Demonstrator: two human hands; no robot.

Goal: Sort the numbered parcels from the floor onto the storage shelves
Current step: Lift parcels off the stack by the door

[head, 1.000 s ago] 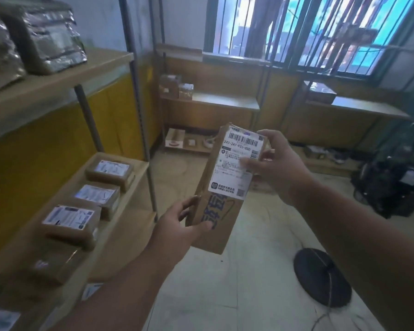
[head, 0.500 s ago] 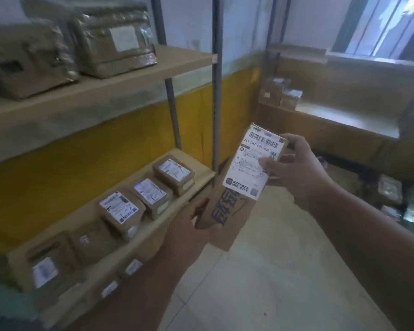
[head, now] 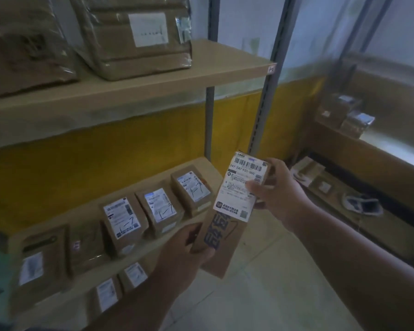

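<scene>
I hold a tall brown cardboard parcel with blue print and a white barcode label in both hands, tilted, in front of the shelves. My left hand grips its lower left edge. My right hand grips its upper right side, thumb on the label. The middle shelf to the left carries a row of several small labelled parcels, each with a handwritten mark. The top shelf bears two large plastic-wrapped parcels.
Grey metal uprights stand at the shelf's right end. A lower shelf holds more small parcels. Another wooden rack along the right wall carries a few parcels. Pale tiled floor lies below my hands.
My view has swung left from the window toward the shelves, which now look closer. Both hands kept their grip on the parcel.
</scene>
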